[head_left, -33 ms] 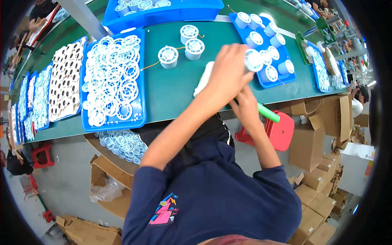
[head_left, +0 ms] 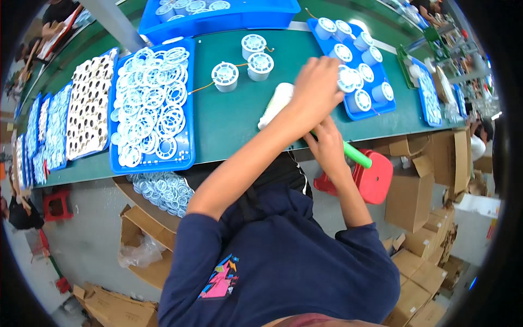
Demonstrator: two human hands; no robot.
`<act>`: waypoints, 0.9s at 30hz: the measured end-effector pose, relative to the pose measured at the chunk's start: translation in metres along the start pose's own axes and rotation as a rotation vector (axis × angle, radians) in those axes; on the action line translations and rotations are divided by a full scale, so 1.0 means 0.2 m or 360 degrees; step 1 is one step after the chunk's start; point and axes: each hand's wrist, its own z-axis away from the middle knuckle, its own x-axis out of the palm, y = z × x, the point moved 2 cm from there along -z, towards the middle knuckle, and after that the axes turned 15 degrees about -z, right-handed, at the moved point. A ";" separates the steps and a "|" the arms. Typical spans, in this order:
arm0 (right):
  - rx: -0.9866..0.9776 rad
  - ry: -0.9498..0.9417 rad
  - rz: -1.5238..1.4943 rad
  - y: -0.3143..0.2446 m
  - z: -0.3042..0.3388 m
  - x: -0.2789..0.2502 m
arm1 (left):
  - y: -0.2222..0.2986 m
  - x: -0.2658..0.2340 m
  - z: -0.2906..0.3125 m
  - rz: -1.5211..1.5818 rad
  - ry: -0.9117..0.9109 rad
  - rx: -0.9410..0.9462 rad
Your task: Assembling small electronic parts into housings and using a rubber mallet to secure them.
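Note:
My left hand (head_left: 318, 84) reaches across to the right with its fingers curled round a white round housing (head_left: 346, 80). The housing's slotted face pokes out past the fingers; the rest is hidden. Just below, my right hand (head_left: 328, 143) is closed on a green rod-like handle (head_left: 357, 155), whose free end sticks out past the table edge. What lies at the handle's other end is hidden behind my hands. A white roll-shaped thing (head_left: 278, 104) lies on the table beside my left wrist. Three white housings with orange wires, one of them a near-left housing (head_left: 225, 76), stand farther back.
At right, a blue tray (head_left: 364, 113) holds several similar housings. A blue tray (head_left: 189, 155) of white slotted rings stands left, with more trays beyond. A blue bin (head_left: 218, 27) sits at the back. A red stool (head_left: 376, 177) and cardboard boxes (head_left: 411, 193) stand below the table.
My left hand and the housing in it have shifted slightly right, uncovering more of the white roll-shaped thing. My right hand and the green handle stay almost in place.

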 end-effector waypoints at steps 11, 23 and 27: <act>0.0169 0.0090 0.0026 0.04 -0.01 0.00 | -0.03 0.66 -0.40 -0.0210 -0.0253 -0.0100; -0.0194 0.0333 -0.0373 -0.24 -0.20 -0.01 | -0.15 -0.30 0.67 -0.0272 0.0780 -0.0889; -0.0539 -0.0313 -0.0747 -0.58 -0.52 0.28 | -0.32 -0.22 0.68 -0.0660 0.0620 -0.0817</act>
